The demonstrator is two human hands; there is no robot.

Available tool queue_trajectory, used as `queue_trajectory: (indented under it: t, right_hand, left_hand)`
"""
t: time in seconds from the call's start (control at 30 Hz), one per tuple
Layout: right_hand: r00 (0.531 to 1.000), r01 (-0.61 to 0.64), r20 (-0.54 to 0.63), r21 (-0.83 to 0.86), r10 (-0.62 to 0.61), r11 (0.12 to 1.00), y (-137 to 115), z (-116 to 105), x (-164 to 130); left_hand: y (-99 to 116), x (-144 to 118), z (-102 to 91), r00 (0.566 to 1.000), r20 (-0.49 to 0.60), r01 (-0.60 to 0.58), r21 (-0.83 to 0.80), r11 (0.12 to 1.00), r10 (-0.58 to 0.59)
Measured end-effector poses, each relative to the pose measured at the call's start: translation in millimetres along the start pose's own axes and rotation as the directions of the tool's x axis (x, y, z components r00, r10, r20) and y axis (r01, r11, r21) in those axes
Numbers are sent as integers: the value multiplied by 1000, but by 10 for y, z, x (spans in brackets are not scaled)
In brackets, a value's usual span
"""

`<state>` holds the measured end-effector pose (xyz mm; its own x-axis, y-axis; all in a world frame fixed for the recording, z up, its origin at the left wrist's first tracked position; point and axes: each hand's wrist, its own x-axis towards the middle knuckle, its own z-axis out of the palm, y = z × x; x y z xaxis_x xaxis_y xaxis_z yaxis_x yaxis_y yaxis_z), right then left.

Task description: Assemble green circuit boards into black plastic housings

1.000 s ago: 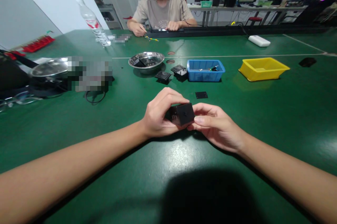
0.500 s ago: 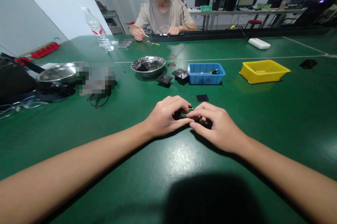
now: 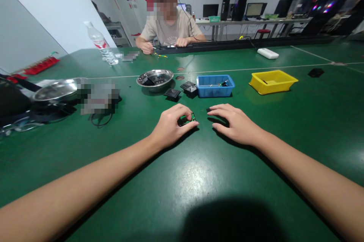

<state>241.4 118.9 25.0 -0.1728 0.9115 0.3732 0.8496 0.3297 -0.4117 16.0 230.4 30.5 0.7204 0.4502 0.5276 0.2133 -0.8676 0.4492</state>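
My left hand (image 3: 173, 125) is closed around a small green circuit board (image 3: 193, 117), holding it near the green tabletop (image 3: 159, 181). The fingers hide much of the board, with dark parts showing beside it. To its right, my right hand (image 3: 234, 124) has its fingers spread and thumb apart, with no object visible between them. A thin black plate (image 3: 208, 110) peeks out at its index fingertip, mostly covered by the hand. Whether the fingertip touches the plate, I cannot tell.
Beyond my hands stand two black square parts (image 3: 172, 94), a steel bowl (image 3: 155, 87), a blue bin (image 3: 215, 91) with small parts and a yellow bin (image 3: 273, 87). Left are another steel dish (image 3: 57, 91) and a bottle (image 3: 101, 43). A person (image 3: 170, 26) sits opposite.
My right hand has come away from the circuit board and opened beside the black plate, covering most of it. My left hand still holds the board. The whole view has shifted slightly.
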Motion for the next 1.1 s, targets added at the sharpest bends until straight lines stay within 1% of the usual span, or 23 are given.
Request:
queue_trajectory:
  t: [0.07, 0.17, 0.27, 0.4, 0.5, 0.63, 0.7, 0.77, 0.87, 0.93, 1.0, 1.1]
  right_hand:
    - [998, -15, 67, -35, 17, 999, 69, 1, 4]
    - [995, -54, 76, -84, 60, 995, 175, -20, 12]
    - [991, -126, 27, -166, 132, 978, 309, -88, 24]
    - [971, -239, -57, -265, 232, 934, 489, -197, 34]
    - [959, -284, -106, -273, 264, 919, 573, -244, 36]
    - [935, -347, -184, -285, 304, 893, 631, -265, 32]
    - [918, -389, -197, -295, 343, 873, 657, -272, 29]
    - [908, -417, -185, -293, 377, 860, 683, -280, 29]
    - [911, -411, -160, -267, 380, 872, 708, -296, 34]
    - [919, -394, -146, -247, 368, 885, 713, -305, 38]
    - [923, -383, -134, -230, 361, 894, 711, -312, 38]
    - [929, -369, -121, -196, 351, 909, 708, -317, 32]
  left_hand:
    - [-35, 9, -3, 1000, -8, 31, 26, 999, -30]
    - [-78, 20, -7, 998, -17, 64, 78, 995, -63]
    - [-99, 22, -16, 998, -21, 62, 123, 990, -60]
    - [-111, 11, -24, 998, -5, 56, 178, 983, -56]
    - [-119, 4, -19, 998, 23, 55, 196, 979, -61]
    - [-109, 6, -9, 997, 45, 58, 169, 984, -67]
    - [-99, 8, -6, 997, 36, 64, 147, 987, -70]
    - [-95, 7, -4, 996, 15, 87, 132, 987, -89]
    - [-102, 4, -4, 988, -9, 154, 122, 980, -154]
    - [-109, 4, -4, 981, 2, 191, 116, 975, -193]
    - [-114, 7, -5, 978, 30, 201, 111, 973, -206]
    - [-114, 12, -3, 980, 56, 185, 117, 976, -193]
